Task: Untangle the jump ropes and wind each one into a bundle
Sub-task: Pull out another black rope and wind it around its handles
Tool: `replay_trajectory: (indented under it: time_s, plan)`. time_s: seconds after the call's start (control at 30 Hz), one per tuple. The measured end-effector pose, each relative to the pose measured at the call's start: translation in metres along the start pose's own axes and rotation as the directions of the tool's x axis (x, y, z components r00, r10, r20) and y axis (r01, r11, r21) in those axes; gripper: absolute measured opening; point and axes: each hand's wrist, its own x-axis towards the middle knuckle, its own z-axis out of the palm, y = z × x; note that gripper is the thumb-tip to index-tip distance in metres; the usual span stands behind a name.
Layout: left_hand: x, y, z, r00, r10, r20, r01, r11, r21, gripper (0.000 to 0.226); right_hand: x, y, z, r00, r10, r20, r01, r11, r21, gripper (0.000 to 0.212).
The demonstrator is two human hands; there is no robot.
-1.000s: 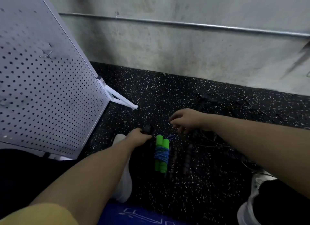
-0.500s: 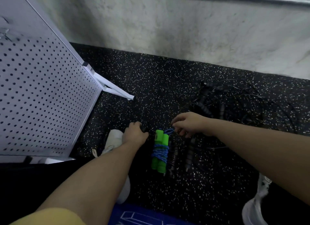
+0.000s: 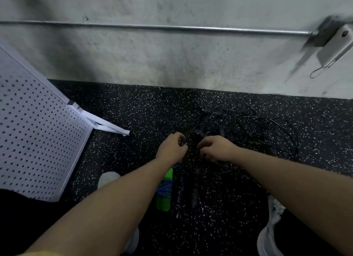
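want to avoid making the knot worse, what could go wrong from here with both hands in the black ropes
1. The black tangle is thin dark cord on dark speckled floor; loops are hard to trace, so pulling may tighten a knot.
2. The left hand and right hand work close together; a snagged handle could drag along.
3. The wound green bundle lies beside the left forearm and could get knocked into the pile.

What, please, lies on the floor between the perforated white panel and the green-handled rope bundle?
In the head view, a white shoe and speckled black floor lie between the panel and bundle, partly behind the forearm.
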Motion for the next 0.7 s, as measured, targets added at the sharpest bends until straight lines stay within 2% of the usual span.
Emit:
replay_trajectory:
  time_s: [0.07, 0.2, 0.37, 0.5, 0.6, 0.63, 0.7]
  plan:
    - [0.014, 0.012, 0.008, 0.998, 0.060, 0.023, -0.061, 0.997, 0.036, 0.033, 0.005, 0.013, -0.010, 1.000, 0.008, -0.024, -0.010, 0.998, -0.060, 0.023]
    - [0.044, 0.023, 0.022, 0.979, 0.199, 0.046, -0.204, 0.956, 0.212, 0.033, 0.025, 0.038, -0.021, 0.998, 0.034, -0.054, -0.041, 0.989, -0.144, 0.021]
    - [0.082, 0.028, 0.045, 0.922, 0.342, 0.184, -0.388, 0.796, 0.464, 0.037, 0.055, 0.065, -0.022, 0.994, 0.098, -0.041, -0.102, 0.987, -0.124, 0.015]
    - [0.109, 0.032, 0.061, 0.910, 0.264, 0.318, -0.412, 0.645, 0.644, 0.042, 0.071, 0.074, -0.022, 0.992, 0.127, -0.025, -0.129, 0.987, -0.094, 0.023]
    - [0.118, 0.034, 0.063, 0.907, 0.200, 0.371, -0.418, 0.547, 0.725, 0.034, 0.079, 0.073, -0.021, 0.993, 0.112, -0.033, -0.114, 0.992, -0.054, 0.024]
    - [0.119, 0.034, 0.062, 0.910, 0.167, 0.380, -0.404, 0.561, 0.722, 0.031, 0.080, 0.072, -0.023, 0.994, 0.101, -0.041, -0.103, 0.993, -0.051, 0.024]
    - [0.117, 0.038, 0.057, 0.928, 0.075, 0.364, -0.311, 0.694, 0.650, 0.029, 0.079, 0.067, -0.029, 0.993, 0.089, -0.072, -0.092, 0.995, -0.033, 0.021]
